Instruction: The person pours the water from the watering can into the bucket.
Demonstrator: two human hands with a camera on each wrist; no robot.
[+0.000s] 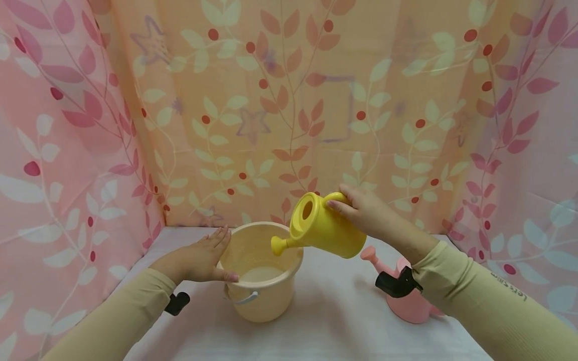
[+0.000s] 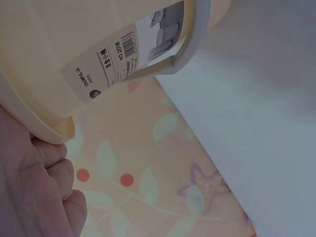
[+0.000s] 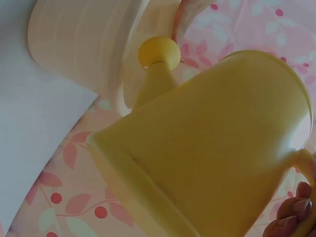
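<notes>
My right hand (image 1: 358, 208) grips the handle of a yellow watering can (image 1: 331, 235), its fingers curled round it in the right wrist view too. The can (image 3: 207, 143) is raised and tilted left, so its spout head (image 1: 278, 245) hangs over the opening of a cream bucket (image 1: 266, 303). My left hand (image 1: 203, 258) lies along the bucket's left rim, fingers stretched out to the back and thumb on the near edge. In the left wrist view, that hand (image 2: 39, 187) is at the rim, beside a printed label (image 2: 123, 54) on the bucket's side.
A pink watering can (image 1: 408, 303) stands on the white tabletop (image 1: 334, 311) at the right, partly hidden by my right wrist and its black strap mount (image 1: 397, 283). Leaf-patterned cloth (image 1: 289, 100) encloses the back and both sides. The bucket's grey handle (image 1: 246, 298) hangs down in front.
</notes>
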